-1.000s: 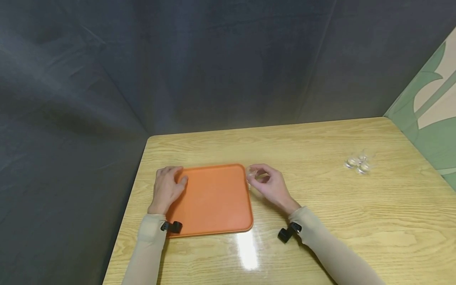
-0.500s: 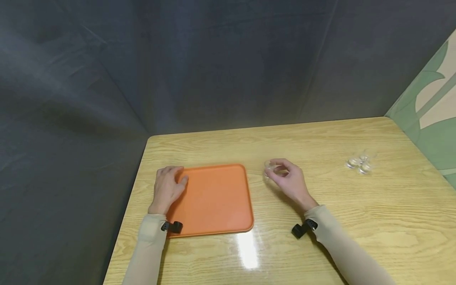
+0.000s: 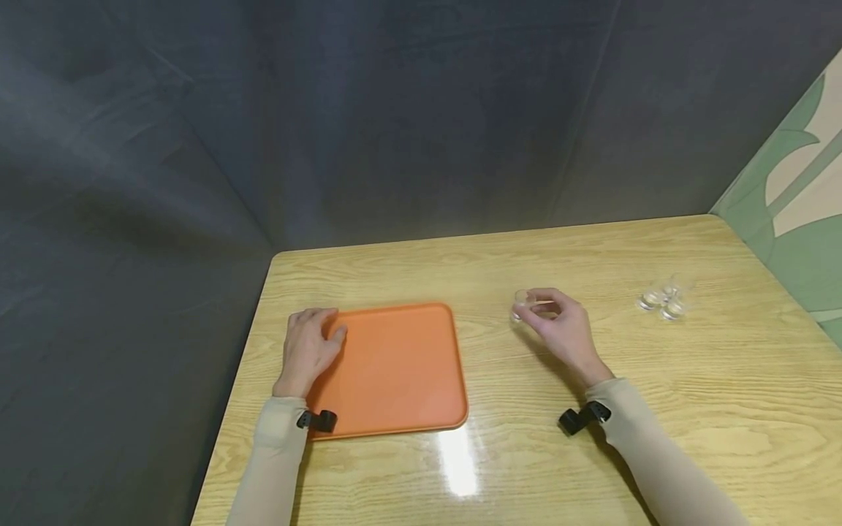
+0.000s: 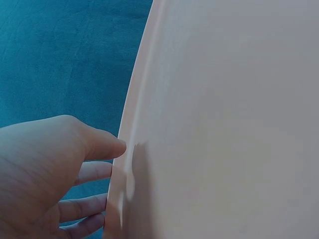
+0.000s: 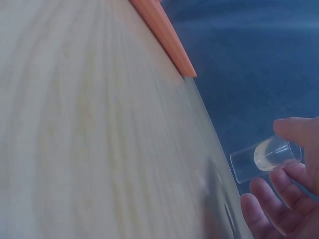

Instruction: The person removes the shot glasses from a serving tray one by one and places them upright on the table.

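In the head view my left hand (image 3: 308,349) is at the left edge of an orange tray (image 3: 397,372). Its thumb lies over the rim (image 4: 130,127) and the other fingers are against the outer side, so the rim is held lightly between them. My right hand (image 3: 567,329) pinches a small clear shot glass (image 3: 521,301), to the right of the tray. The right wrist view shows the glass (image 5: 261,158) between thumb and fingers, its thick base towards the table and close to it. Nothing is visible inside the tray.
Several similar clear glasses (image 3: 672,310) stand grouped on the wooden table (image 3: 579,256) at the right. A dark curtain (image 3: 421,124) hangs behind and to the left of the table. A green-patterned wall (image 3: 799,212) borders the right side.
My right hand has moved to the right with the shot glass, away from the tray's right edge, and slightly farther back. The left hand and tray stay where they were.
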{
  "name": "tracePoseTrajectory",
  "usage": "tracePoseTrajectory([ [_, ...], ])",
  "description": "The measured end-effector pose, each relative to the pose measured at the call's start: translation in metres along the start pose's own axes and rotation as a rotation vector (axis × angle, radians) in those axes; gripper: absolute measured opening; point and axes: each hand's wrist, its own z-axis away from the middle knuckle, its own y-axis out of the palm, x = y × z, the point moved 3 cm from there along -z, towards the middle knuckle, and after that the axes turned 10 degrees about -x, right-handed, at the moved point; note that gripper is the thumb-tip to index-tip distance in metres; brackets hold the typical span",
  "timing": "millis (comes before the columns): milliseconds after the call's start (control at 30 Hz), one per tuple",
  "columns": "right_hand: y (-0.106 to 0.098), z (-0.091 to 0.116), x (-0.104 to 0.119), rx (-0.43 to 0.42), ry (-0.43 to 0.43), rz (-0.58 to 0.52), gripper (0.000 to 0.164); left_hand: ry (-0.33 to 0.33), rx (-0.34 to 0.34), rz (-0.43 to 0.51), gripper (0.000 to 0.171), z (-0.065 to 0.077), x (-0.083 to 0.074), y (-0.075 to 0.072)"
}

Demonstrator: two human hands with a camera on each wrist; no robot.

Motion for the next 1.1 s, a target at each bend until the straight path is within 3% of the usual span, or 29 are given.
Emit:
tracePoseTrajectory([
  [767,-0.066,-0.007,-0.039,-0.182,0.147,-0.068,0.059,-0.004,-0.002,0.000,0.044,-0.001,-0.001,0.001],
  [1100,-0.086,-0.006,-0.044,-0.255,0.166,-0.069,0.058,-0.007,-0.005,-0.005,0.044,-0.001,0.000,0.001],
])
